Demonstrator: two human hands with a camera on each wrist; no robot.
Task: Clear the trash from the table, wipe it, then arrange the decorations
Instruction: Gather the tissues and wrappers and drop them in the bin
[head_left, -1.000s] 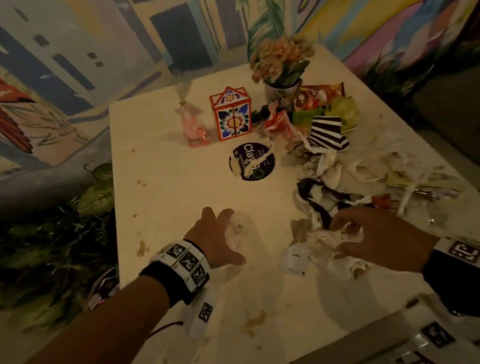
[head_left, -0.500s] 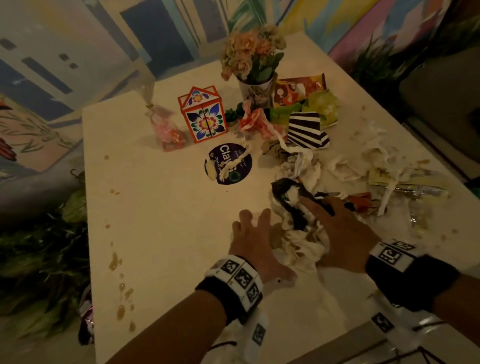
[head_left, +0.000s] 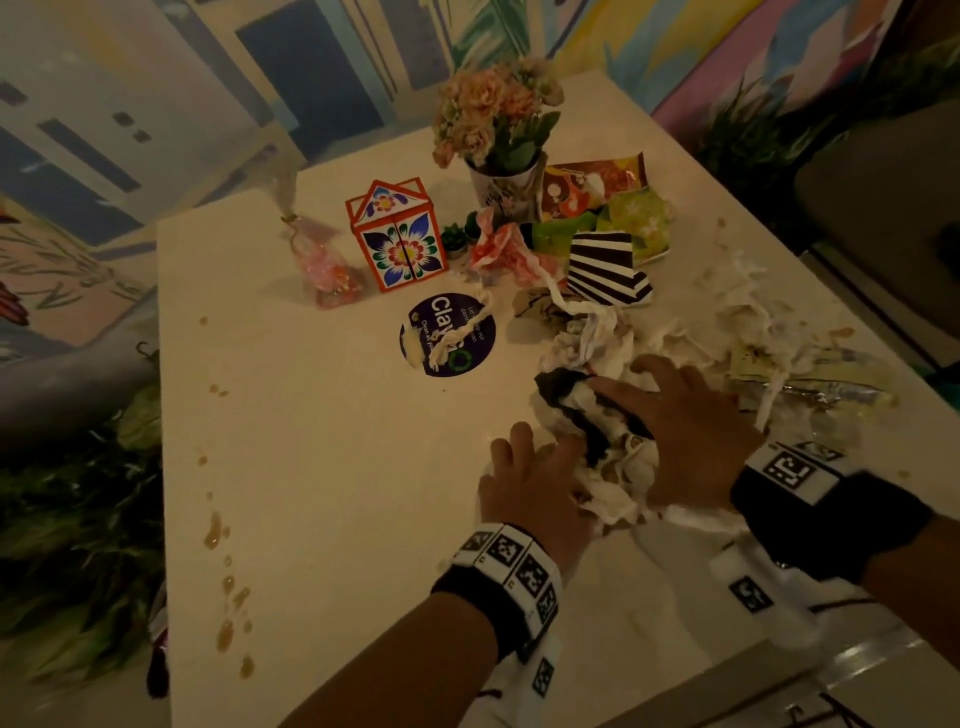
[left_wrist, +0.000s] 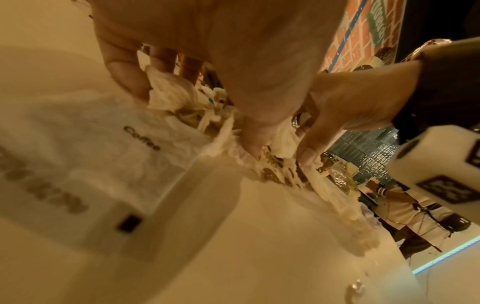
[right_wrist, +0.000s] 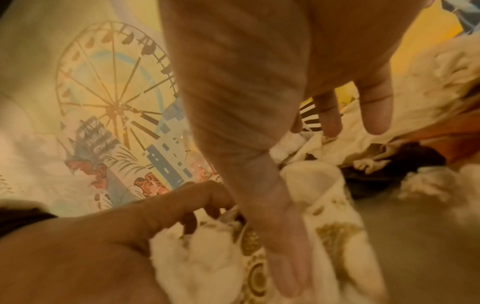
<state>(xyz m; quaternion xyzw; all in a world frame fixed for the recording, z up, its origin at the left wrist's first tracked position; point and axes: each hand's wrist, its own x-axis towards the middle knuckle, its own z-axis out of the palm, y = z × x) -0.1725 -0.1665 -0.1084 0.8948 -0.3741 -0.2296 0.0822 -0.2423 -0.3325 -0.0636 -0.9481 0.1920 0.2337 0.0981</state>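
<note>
A heap of crumpled white napkins (head_left: 613, 467) mixed with black-and-white paper lies on the pale table (head_left: 322, 467), right of centre. My left hand (head_left: 545, 462) digs into the heap's near-left side; in the left wrist view the left hand (left_wrist: 189, 117) curls thumb and fingers round the napkins (left_wrist: 168, 96). My right hand (head_left: 670, 415) lies on top of the heap with straight, spread fingers (right_wrist: 330, 123), its thumb pressing patterned paper (right_wrist: 335, 232). Behind stand a flower vase (head_left: 498, 130), a floral house-shaped box (head_left: 397, 239) and a pink candy bag (head_left: 324, 265).
More torn paper and foil (head_left: 810, 364) spreads to the right edge. Snack wrappers (head_left: 592, 182), a striped paper piece (head_left: 605, 267) and a round purple sticker (head_left: 449, 335) lie mid-table. Brown spill drops (head_left: 213, 535) dot the left side. A white bag printed "Coffee" (left_wrist: 103, 144) lies near my left wrist.
My left hand has slid right, from bare table into the napkin heap. My right hand has moved forward over the heap, and the two hands have closed in on it together.
</note>
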